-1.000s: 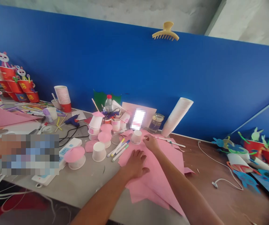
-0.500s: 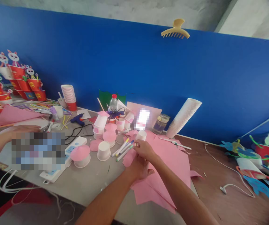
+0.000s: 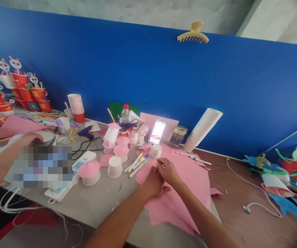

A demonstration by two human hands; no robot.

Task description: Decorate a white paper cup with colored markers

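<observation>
My right grip was curled, fingertips pinched together just above the pink paper; whether they held something small I could not tell. My left grip was half-closed right beside it, touching the right hand, with its fingers turned in; any hold there was hidden too. The pink paper lay under both hands in loose, overlapping sheets with jagged cut edges, across the boundary between the grey worktop and a brown wooden surface.

A white paper cup stood inverted on the paper's far edge, just ahead of my fingers. Markers lay to the left of the paper, beside another inverted cup. Further left stood a cup topped with a pink dome, next to a power strip. A glue gun lay behind them, with its black cord on the worktop.

Beyond the paper were a glass jar and a long stack of white cups, tilted against the blue wall. At far left, a co-worker's hand rested near a pink paper triangle, below red cup rabbits. A white cable lay on the wood.
</observation>
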